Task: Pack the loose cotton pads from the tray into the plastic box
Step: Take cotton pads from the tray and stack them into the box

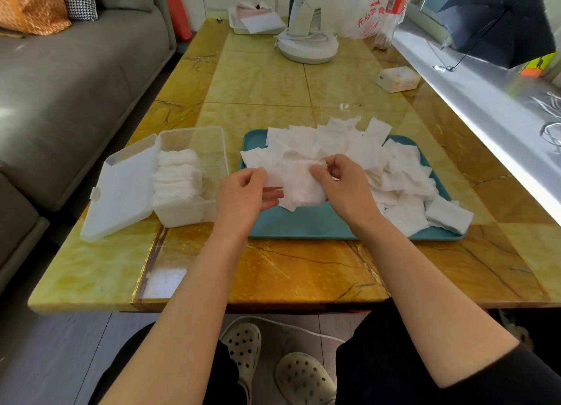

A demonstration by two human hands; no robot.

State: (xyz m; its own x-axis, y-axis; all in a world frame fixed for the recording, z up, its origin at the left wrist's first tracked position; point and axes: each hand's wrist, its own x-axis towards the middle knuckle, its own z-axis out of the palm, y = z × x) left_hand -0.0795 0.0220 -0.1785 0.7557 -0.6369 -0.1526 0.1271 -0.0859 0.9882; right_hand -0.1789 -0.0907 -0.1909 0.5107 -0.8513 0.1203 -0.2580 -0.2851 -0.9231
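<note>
My right hand [343, 186] pinches the upper right edge of a small stack of white square cotton pads [300, 189] between thumb and curled fingers. My left hand [243, 192] grips the stack's left edge, fingers underneath. The stack is held over the near left part of the teal rectangular plastic tray [303, 227]. Loose white cotton pads [394, 174] lie heaped across the tray's far and right portions, some overhanging the rim. Just beside the tray, on its left, stands the clear rectangular plastic box [209, 143], its hinged lid [121, 192] open and lying to the left. A row of packed pads [177, 177] occupies the box's left side. All rest on the yellow marble-patterned table [258, 80]. A white desk fan [306, 40] stands at the far end.
</note>
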